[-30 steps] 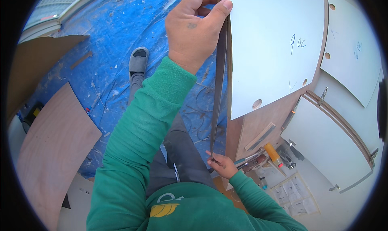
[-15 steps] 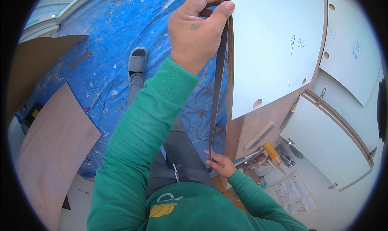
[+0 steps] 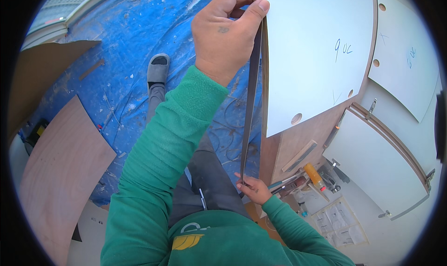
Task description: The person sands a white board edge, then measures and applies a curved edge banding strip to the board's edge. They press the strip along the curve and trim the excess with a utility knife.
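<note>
A long, thin dark brown strip of edge banding (image 3: 250,107) runs beside the near left edge of a white panel (image 3: 312,56). At the top, my left hand (image 3: 223,37) pinches the strip at the panel's edge, thumb and forefinger closed on it. Lower down, close to my body, my right hand (image 3: 253,190) grips the strip's other end between thumb and fingers. Between my hands the strip hangs free, slanting away from the panel edge. The panel has round holes near its corners and handwriting on its face, and rests on a wooden bench (image 3: 298,149).
A blue tarp (image 3: 125,23) covers the floor. A curved plywood sheet (image 3: 65,173) and a brown board (image 3: 42,75) stand at left. To the right are another white panel (image 3: 405,56), a hinged white door (image 3: 377,168), and a yellow-orange bottle (image 3: 314,176) among tools.
My left hand has shifted very slightly left with the strip. Otherwise nothing has visibly moved.
</note>
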Demonstrator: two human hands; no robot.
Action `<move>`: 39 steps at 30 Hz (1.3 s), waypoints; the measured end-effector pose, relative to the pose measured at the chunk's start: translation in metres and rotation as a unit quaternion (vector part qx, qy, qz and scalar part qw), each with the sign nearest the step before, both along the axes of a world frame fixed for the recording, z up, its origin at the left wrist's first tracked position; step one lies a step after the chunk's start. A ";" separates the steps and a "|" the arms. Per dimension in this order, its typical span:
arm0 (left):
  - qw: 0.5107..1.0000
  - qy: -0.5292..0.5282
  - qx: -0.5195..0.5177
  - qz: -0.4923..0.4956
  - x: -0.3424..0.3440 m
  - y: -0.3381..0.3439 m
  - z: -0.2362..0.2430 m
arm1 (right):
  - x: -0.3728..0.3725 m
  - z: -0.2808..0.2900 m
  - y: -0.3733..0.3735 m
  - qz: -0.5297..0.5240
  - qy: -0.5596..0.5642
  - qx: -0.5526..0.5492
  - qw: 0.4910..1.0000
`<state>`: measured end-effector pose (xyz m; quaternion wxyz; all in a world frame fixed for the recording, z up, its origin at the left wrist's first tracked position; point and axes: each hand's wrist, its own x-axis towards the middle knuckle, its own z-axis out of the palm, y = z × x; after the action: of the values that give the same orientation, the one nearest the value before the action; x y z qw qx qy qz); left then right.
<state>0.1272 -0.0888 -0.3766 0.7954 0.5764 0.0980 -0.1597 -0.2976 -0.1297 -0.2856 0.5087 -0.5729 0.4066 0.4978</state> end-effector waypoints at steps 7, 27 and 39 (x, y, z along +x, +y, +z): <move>1.000 0.015 -0.009 0.002 -0.002 -0.002 0.000 | 0.004 0.001 0.002 -0.013 0.000 0.008 1.000; 0.999 -0.034 0.025 -0.015 -0.044 0.010 -0.008 | 0.005 -0.005 0.004 -0.063 0.022 0.012 0.998; 1.000 -0.012 0.009 -0.014 -0.046 0.007 -0.008 | 0.001 -0.009 0.003 -0.048 0.002 0.013 0.999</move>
<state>0.0812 -0.0815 -0.3848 0.7892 0.5863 0.0818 -0.1633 -0.2971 -0.1264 -0.2949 0.5385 -0.5449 0.4283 0.4791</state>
